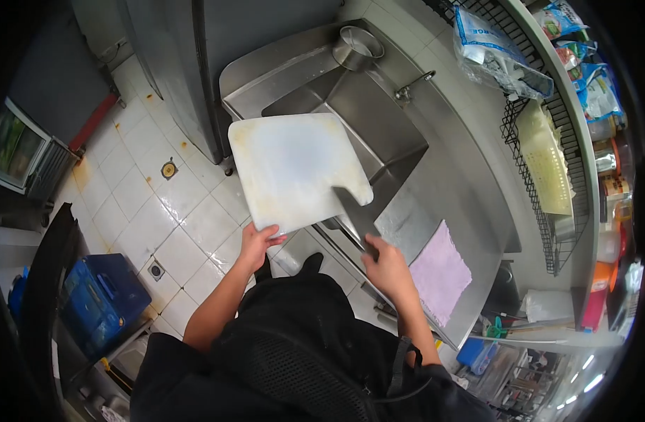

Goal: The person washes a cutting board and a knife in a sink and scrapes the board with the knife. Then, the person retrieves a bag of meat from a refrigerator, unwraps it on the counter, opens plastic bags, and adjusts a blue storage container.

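Observation:
A worn white cutting board (294, 165) is held over the front edge of the steel sink, covering part of the basin. My left hand (255, 246) grips its near left corner, thumb on top and fingers underneath. In my right hand (389, 267) is a knife (354, 211) with a broad dark blade. The blade overlaps the board's near right edge in the view; whether it touches the board I cannot tell. My right fingers are closed around its handle, slightly smeared by motion. To the right of this hand a pink cloth (442, 274) lies flat on the steel drainboard.
The sink basin (389, 141) extends behind the board, with a faucet (415, 86) on the wall side and a metal pot (357, 48) at the far corner. A wire rack (540, 183) and crowded shelf line the right. A blue bin (108, 302) stands at left.

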Demonstrator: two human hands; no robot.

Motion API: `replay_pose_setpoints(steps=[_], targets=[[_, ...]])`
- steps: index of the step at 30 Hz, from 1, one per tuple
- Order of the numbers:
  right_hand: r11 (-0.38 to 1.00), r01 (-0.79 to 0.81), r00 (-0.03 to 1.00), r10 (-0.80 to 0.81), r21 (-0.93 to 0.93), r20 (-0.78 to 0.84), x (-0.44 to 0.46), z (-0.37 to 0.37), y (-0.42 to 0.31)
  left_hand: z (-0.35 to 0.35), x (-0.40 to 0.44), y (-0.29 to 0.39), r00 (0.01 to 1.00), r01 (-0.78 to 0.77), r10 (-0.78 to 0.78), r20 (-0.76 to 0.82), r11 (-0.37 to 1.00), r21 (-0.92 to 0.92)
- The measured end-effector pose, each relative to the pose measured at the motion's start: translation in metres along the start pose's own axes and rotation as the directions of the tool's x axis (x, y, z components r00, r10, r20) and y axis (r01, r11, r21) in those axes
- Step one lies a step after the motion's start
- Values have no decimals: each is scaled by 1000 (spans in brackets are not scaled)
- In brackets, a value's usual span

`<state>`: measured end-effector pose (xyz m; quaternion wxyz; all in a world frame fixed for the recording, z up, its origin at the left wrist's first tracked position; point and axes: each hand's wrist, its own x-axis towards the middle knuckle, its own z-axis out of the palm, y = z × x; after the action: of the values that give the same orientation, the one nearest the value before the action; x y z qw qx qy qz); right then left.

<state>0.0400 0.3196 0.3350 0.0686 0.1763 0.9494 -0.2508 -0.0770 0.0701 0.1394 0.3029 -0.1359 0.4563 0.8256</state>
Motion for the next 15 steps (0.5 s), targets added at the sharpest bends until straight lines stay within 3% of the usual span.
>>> replay_pose_setpoints(steps=[4, 7, 10, 12, 15], targets=[[996, 24, 979, -7, 83, -203, 113, 37, 65, -2, -21, -5, 999, 26, -27, 32, 999, 25], [997, -66, 988, 69, 27, -141, 120, 29, 65, 1, -28, -6, 1000, -8, 8, -1, 1000, -4], [993, -57, 985, 74, 108, -158, 33, 16, 66, 4, -27, -5, 998, -19, 17, -56, 1000, -20], [983, -125, 990, 132, 133, -46, -35, -8, 55, -5, -27, -7, 1000, 0, 0, -17, 1000, 13], [975, -193, 979, 184, 108, 87, -59, -49, 31, -28, -28, 2, 999, 33, -33, 10, 999, 12]])
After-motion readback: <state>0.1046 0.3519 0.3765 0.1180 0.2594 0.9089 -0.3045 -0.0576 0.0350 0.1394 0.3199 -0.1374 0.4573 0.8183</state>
